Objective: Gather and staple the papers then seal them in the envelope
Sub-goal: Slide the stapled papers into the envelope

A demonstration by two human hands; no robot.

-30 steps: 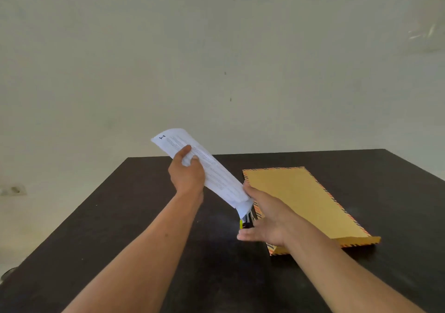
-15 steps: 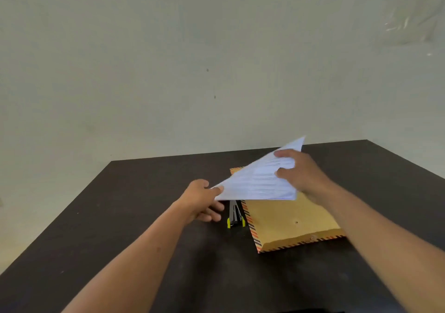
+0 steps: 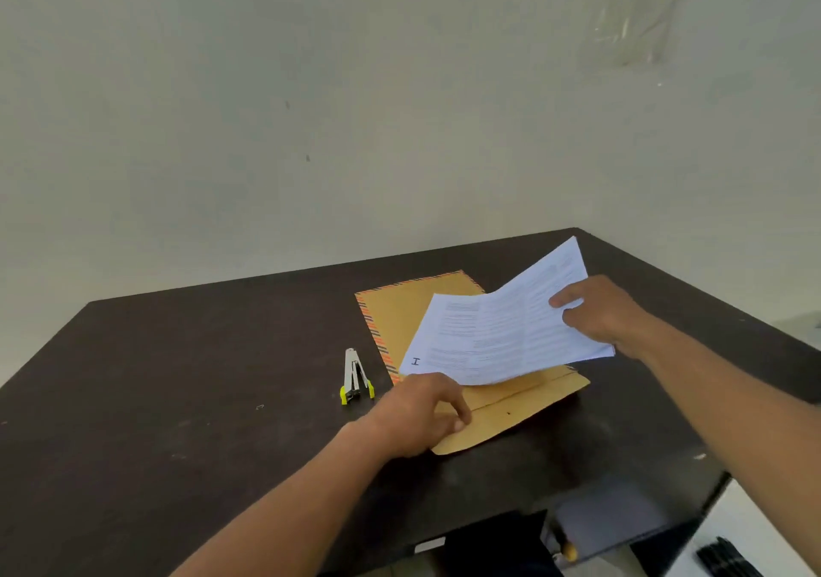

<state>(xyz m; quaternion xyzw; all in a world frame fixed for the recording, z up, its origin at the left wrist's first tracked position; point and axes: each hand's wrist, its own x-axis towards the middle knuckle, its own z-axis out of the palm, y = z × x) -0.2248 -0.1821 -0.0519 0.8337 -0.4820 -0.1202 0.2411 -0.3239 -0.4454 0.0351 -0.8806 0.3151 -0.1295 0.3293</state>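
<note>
While your right hand (image 3: 604,314) grips the papers (image 3: 497,336) by one edge just above the envelope (image 3: 400,310), the free corner sags and may snag the mouth. Your left hand (image 3: 417,421) lies curled on its near end; whether it grips cannot be told, so the envelope may slide.

The place looks like a plain office or a study corner. A dark desk (image 3: 177,376) stands before a bare, pale wall (image 3: 311,87). On the desk lie a small stapler (image 3: 354,376) and a brown envelope (image 3: 400,310) with striped edging, and printed papers (image 3: 497,336) are held just above it. Under the near edge sits what may be a drawer (image 3: 622,518), though it is too dim to be sure.
</note>
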